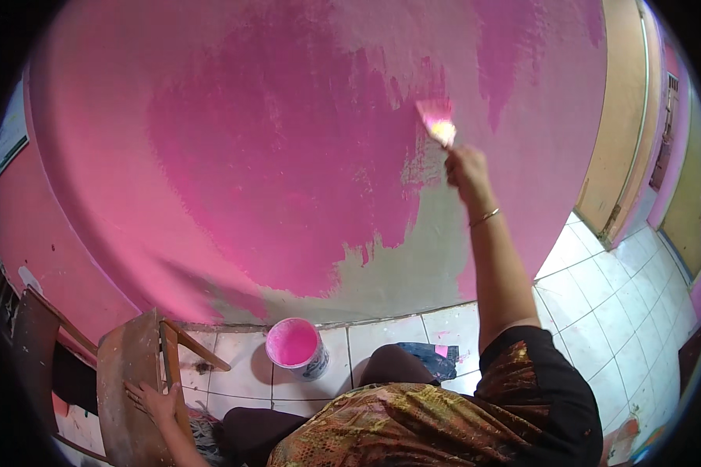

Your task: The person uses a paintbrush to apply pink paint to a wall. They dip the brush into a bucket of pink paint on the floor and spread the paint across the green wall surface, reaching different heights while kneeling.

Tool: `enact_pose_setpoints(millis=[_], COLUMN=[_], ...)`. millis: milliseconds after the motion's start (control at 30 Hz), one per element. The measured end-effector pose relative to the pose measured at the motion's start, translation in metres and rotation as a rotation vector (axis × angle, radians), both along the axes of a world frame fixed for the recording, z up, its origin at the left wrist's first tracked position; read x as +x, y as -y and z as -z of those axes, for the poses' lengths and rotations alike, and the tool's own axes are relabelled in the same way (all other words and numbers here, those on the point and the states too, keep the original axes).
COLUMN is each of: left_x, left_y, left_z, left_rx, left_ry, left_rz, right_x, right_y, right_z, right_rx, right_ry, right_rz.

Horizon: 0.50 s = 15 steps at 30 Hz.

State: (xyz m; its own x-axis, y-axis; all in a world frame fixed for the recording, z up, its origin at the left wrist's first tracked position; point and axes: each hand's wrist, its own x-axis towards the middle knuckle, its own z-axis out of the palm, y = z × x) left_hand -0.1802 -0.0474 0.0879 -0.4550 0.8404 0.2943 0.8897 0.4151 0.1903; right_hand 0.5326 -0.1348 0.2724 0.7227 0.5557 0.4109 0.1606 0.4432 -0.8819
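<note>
My right hand grips a flat paintbrush raised against the pink wall, its bristles coated in pink, near a patchy edge where magenta paint meets bare grey surface. A white bucket of bright pink paint stands on the floor below, near the wall's foot. At lower left, my left hand lies with fingers apart on the worn wooden seat of a chair or stool, holding nothing.
A second dark wooden piece stands at far left. A blue cloth with pink stains lies on the white tiled floor beside my dark-clad knee. At right are a tan door and a purple-edged opening.
</note>
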Motion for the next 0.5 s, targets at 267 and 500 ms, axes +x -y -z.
enact_pose_setpoints(millis=[267,500], left_x=[0.002,0.009], left_y=[0.004,0.009], left_z=[-0.003,-0.013], left_rx=[-0.028,-0.072], left_ry=[-0.023,-0.006], left_rz=[0.023,0.010], right_x=[-0.014,-0.057], right_y=[0.022,0.048], right_z=[0.193,0.053], right_rx=[-0.525,-0.233], right_ry=[-0.114,0.755], right_rz=[0.033,0.610])
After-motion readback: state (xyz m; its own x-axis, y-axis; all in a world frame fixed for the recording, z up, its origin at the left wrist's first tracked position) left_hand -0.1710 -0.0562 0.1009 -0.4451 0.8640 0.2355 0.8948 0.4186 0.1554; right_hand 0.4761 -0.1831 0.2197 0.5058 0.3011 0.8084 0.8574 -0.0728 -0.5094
